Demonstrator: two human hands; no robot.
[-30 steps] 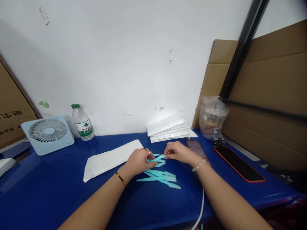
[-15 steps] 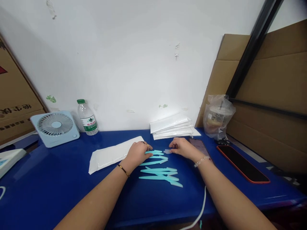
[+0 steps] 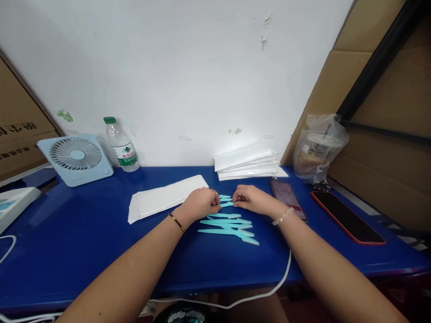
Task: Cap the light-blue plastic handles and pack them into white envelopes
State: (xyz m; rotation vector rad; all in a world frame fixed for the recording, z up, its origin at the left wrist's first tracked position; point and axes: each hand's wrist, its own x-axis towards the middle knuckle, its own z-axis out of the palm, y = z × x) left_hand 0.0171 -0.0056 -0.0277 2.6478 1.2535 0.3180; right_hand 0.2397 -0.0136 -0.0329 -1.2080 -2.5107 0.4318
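Observation:
Several turquoise eyebrow razors (image 3: 229, 232) lie side by side on the blue table, their blade ends pointing right. At the far end of the row, my left hand (image 3: 202, 202) pinches the handle of one eyebrow razor (image 3: 226, 204) between thumb and fingers. My right hand (image 3: 251, 198) is closed at that razor's blade end, fingertips pressed together; what they hold is hidden. Another razor (image 3: 225, 198) shows just behind, between the two hands. A flat white packet (image 3: 164, 199) lies behind and left of my left hand.
White packets (image 3: 247, 163) are stacked by the wall. Right of my hand lie a phone (image 3: 289, 197) and a red-edged phone (image 3: 346, 217), with a bagged drink cup (image 3: 318, 150) behind. A fan (image 3: 77, 157) and water bottle (image 3: 123, 148) stand left. A white cable (image 3: 242, 303) hangs in front.
My hands have come closer together over one razor. The clear plastic pieces by my right fingertips are out of sight now. The camera view has shifted a little.

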